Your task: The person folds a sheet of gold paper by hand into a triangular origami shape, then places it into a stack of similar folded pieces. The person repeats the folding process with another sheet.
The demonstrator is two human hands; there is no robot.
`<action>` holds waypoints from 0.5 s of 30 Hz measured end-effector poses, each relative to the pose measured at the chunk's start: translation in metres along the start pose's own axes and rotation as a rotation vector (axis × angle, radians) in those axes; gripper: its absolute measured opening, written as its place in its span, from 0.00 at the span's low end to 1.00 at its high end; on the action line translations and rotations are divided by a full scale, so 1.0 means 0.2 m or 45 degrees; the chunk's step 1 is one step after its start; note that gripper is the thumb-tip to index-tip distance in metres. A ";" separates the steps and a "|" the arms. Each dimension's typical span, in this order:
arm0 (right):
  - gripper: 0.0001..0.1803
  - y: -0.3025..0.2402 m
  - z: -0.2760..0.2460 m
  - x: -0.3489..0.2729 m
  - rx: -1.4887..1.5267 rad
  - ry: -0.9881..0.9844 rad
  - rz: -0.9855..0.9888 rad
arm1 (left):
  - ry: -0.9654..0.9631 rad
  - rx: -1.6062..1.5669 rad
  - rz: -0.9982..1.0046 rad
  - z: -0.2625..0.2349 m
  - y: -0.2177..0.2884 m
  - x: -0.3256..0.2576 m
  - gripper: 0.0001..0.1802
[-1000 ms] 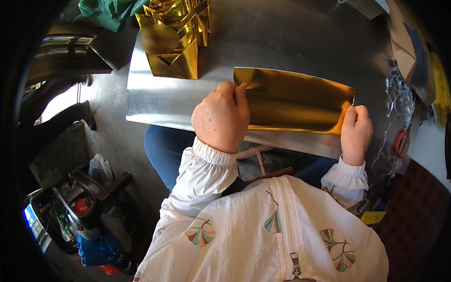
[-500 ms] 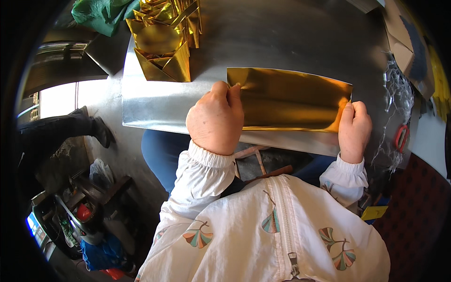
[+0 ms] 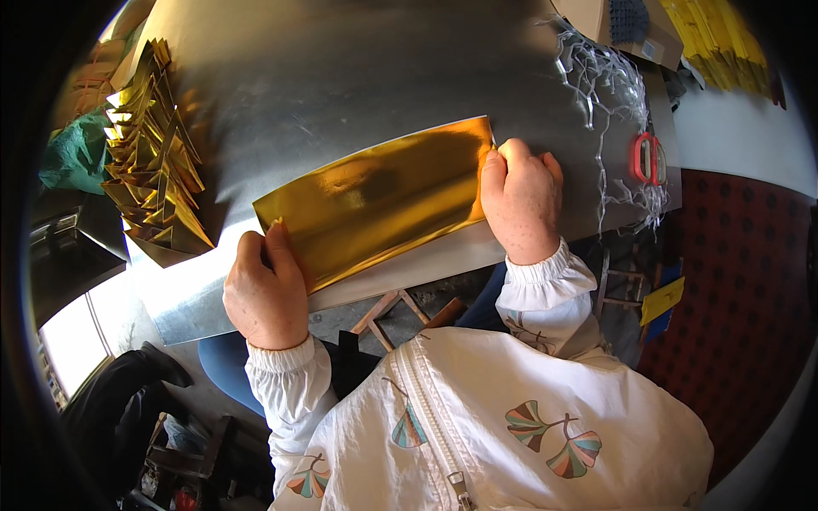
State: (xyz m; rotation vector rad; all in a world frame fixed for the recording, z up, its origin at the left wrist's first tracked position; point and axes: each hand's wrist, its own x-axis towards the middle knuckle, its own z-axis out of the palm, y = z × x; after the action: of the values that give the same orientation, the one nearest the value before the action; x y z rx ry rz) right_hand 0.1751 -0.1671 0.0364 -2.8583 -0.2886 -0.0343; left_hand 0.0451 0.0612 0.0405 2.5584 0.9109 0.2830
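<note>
The bench [image 3: 358, 77] is a broad sheet of grey metal, and everything here is placed against it. Lying on its near half, slanting up toward the right, is a gold foil sheet [image 3: 383, 200], glossy and flat, with its lower edge close to the bench's near edge.

At the bench's left edge stands a stack of folded gold pieces [image 3: 158, 162] (pointed shapes, leaning against one another). Beyond that edge, off the bench, sits a bundle of green cloth [image 3: 72, 157]. On the bench's right side lies a tangle of clear plastic strips [image 3: 609, 94], and just past them a pair of red-handled scissors [image 3: 649, 157].

The left hand [image 3: 266, 289] sits at the bench's near edge, its fingers closed on the sheet's lower left corner, thumb on top. The right hand [image 3: 521, 200] is further in on the bench, fingers curled shut on the sheet's right edge near the upper corner.

The work in hand looks like squaring the sheet up for a fold. To do it well, I would judge that both grips should stay light and at the very edges, the foil kept taut and flat on the metal so that no crease forms before the edges are matched.
</note>
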 end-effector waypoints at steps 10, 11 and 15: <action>0.12 0.00 0.00 0.00 -0.005 0.026 -0.017 | -0.035 0.001 -0.022 0.00 -0.01 0.00 0.19; 0.12 -0.01 0.00 0.00 -0.007 0.030 -0.020 | -0.037 -0.007 -0.028 0.00 -0.01 0.00 0.19; 0.12 -0.01 0.01 0.00 -0.015 0.044 -0.015 | -0.023 0.008 -0.021 0.00 -0.01 0.00 0.19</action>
State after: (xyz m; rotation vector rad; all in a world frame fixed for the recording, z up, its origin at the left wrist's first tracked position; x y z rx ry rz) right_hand 0.1740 -0.1657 0.0354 -2.8644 -0.2991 -0.0882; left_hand 0.0446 0.0620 0.0391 2.5537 0.9273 0.2526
